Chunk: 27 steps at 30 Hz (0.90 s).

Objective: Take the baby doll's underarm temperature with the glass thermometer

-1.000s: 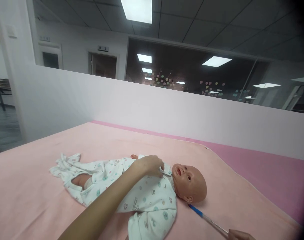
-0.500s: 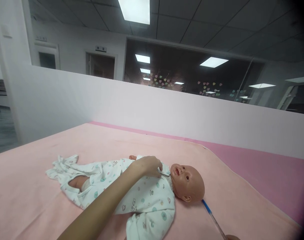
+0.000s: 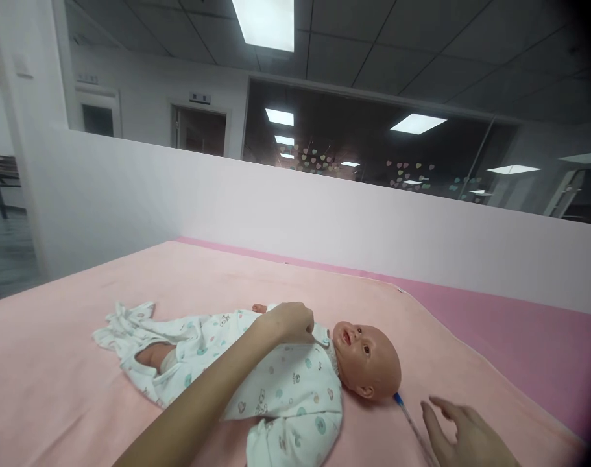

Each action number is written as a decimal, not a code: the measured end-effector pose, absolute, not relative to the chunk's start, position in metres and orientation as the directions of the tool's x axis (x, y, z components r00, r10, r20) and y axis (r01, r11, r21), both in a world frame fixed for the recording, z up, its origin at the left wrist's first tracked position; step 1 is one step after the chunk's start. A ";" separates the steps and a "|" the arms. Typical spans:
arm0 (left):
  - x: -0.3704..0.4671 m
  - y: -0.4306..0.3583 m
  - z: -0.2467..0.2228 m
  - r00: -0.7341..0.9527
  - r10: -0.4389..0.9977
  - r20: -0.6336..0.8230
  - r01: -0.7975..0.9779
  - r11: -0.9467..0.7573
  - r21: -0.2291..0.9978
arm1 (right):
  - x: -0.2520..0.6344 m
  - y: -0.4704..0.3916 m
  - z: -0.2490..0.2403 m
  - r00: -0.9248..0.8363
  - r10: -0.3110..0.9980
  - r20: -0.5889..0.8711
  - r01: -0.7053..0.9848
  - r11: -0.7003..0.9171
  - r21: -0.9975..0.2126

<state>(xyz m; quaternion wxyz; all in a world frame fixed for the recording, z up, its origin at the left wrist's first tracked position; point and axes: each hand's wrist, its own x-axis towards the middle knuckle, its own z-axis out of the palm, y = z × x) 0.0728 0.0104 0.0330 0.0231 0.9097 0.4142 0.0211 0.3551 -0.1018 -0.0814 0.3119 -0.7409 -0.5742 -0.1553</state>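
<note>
A baby doll in a white patterned suit lies face up on the pink sheet, its head to the right. Across its chest reaches my left hand, fingers curled at the suit's collar; what they pinch is hidden. My right hand is at the lower right, thumb and index finger apart, with nothing between them. Between that hand and the doll's head lies a thin clear stick with a blue end, its blue tip by the head.
Behind the bed stands a low white wall with dark glass above it. A darker pink surface shows beyond the sheet's right edge. A table with stacked items is at the far left.
My right hand has come further into view from the bottom edge, its fingers now apart beside the stick. My left hand stays at the collar, its fingers curled in more.
</note>
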 end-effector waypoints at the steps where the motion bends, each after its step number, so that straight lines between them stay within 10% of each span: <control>1: 0.073 0.011 0.033 0.659 0.752 0.015 0.750 -0.659 0.067 | 0.342 -0.098 -0.064 0.254 0.711 0.656 0.962 -0.116 -0.246; 5: 0.068 0.012 0.038 0.660 0.749 -0.049 0.746 -0.648 0.153 | 0.272 -0.068 -0.015 -0.314 0.559 0.768 0.931 0.341 0.132; 10: 0.057 0.013 0.047 0.681 0.712 -0.171 0.727 -0.628 0.278 | 0.220 -0.024 -0.029 -0.616 0.387 0.686 0.762 0.512 0.396; 27: 0.061 0.015 0.051 0.716 0.646 -0.266 0.695 -0.621 0.362 | 0.226 -0.029 -0.045 -0.642 0.394 0.657 0.724 0.594 0.351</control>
